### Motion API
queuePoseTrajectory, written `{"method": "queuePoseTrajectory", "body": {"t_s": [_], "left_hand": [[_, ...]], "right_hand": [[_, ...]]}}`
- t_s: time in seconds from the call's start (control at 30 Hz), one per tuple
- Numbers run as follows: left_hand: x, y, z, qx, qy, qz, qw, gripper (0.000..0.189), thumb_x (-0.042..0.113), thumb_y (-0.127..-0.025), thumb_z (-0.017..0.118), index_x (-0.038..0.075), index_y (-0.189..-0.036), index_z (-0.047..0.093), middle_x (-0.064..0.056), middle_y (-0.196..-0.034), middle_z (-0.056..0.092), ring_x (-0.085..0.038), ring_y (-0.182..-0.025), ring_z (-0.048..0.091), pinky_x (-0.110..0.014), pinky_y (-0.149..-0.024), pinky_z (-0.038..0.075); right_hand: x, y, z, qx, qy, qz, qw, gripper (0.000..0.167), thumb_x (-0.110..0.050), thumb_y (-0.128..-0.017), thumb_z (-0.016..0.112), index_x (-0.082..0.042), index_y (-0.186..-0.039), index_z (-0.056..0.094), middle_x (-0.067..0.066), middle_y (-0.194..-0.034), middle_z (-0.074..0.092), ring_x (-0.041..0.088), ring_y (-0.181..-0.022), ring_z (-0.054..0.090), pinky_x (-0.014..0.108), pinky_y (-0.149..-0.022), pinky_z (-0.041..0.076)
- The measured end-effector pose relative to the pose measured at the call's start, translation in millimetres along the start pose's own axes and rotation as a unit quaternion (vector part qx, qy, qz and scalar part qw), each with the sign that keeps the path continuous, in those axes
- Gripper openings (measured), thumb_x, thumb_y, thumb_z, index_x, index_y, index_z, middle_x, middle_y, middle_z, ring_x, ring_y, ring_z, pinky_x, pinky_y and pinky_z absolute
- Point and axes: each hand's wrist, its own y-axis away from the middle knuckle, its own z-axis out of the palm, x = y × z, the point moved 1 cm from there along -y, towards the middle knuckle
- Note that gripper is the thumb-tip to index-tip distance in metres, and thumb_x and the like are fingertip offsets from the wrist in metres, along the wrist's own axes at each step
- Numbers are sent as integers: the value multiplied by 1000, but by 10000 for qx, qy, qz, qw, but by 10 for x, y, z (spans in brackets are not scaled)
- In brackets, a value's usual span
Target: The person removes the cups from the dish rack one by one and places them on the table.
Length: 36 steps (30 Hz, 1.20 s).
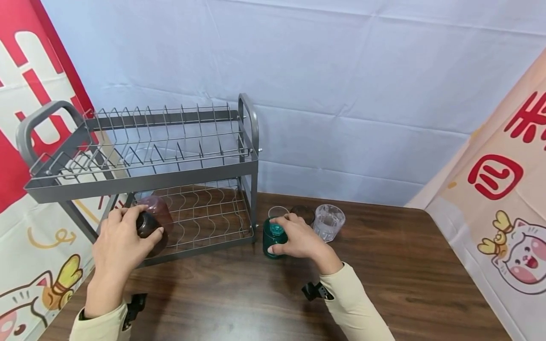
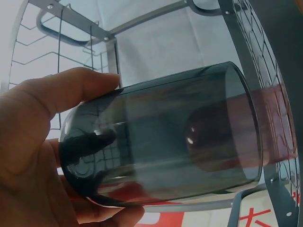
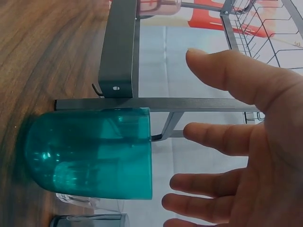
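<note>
My left hand (image 1: pixel 121 237) grips a smoky grey glass (image 2: pixel 161 137) by its rounded base, with the mouth turned down toward the lower tier of the rack. Behind that glass a pink glass (image 1: pixel 157 210) stands mouth down on the lower tier's wires (image 1: pixel 204 218). Over on the right, a teal glass (image 3: pixel 90 153) stands mouth up on the table, close to the rack's right end. My right hand (image 1: pixel 298 236) hovers just above its rim, fingers spread and apart from the glass in the right wrist view.
The two-tier grey dish rack (image 1: pixel 145 180) fills the left of the wooden table (image 1: pixel 384 265). Beyond the right hand stand a clear glass (image 1: pixel 329 222), a dark glass (image 1: pixel 304 211) and another clear rim (image 1: pixel 278 211). A pale cloth (image 1: pixel 320 94) hangs behind the table.
</note>
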Motion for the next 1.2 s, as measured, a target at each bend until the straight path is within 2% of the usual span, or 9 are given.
{"method": "queuePoseTrajectory", "body": {"t_s": [0.13,0.3,0.47,0.7,0.8,0.87,1.03,1.2], "left_hand": [[36,19,27,88,123,46,9999,59,26,-70,77,8,-122,55,-26,-116,44,-48,-99,43,-63,-63,38],[67,53,88,461,370,265,9979,57,26,-67,79,10,-118,59,-23,-112,48,-45,-98,46,-62,-64,39],[88,80,156,817,718,474,9929,59,25,-63,82,9,-116,61,-22,-107,50,-44,-92,51,-59,-65,40],[77,91,209,1238,1205,573,9833,60,23,-62,84,6,-115,62,-22,-106,52,-40,-95,50,-55,-70,39],[81,93,243,1410,1468,630,9770,58,21,-62,84,5,-114,63,-21,-106,53,-38,-97,50,-53,-72,38],[85,97,273,1477,1651,655,9730,58,20,-61,84,5,-113,63,-20,-107,53,-37,-98,50,-51,-73,37],[112,118,332,1526,1975,644,9662,56,17,-62,83,6,-113,64,-18,-109,55,-34,-97,52,-48,-71,37],[129,132,365,1566,2167,695,9611,56,14,-61,82,7,-113,63,-16,-109,57,-31,-97,52,-45,-70,36]], "right_hand": [[40,18,13,-8,-279,-158,9995,66,-33,-77,75,-12,-134,50,19,-129,43,34,-111,43,50,-81,43],[97,66,23,98,-628,-490,9968,65,-32,-78,74,-9,-134,49,18,-128,43,31,-111,44,50,-82,42],[148,113,72,278,-840,-723,9935,65,-34,-80,72,-11,-136,48,13,-130,43,27,-109,45,47,-80,42],[205,136,192,739,-1262,-983,9844,66,-30,-79,74,-13,-137,45,11,-125,47,23,-105,49,44,-81,44],[214,148,232,888,-1711,-980,9763,67,-26,-80,74,-13,-138,43,11,-124,47,22,-104,49,42,-80,45],[129,190,183,920,-2063,-897,9700,67,-19,-81,73,-9,-139,41,14,-123,47,25,-106,49,43,-80,45],[-75,284,43,948,-2740,-668,9547,66,-4,-81,70,0,-139,37,21,-124,46,33,-113,46,53,-84,41],[-63,293,73,1034,-3226,-541,9393,63,-1,-82,68,2,-137,38,23,-126,48,36,-117,44,56,-87,38]]}}
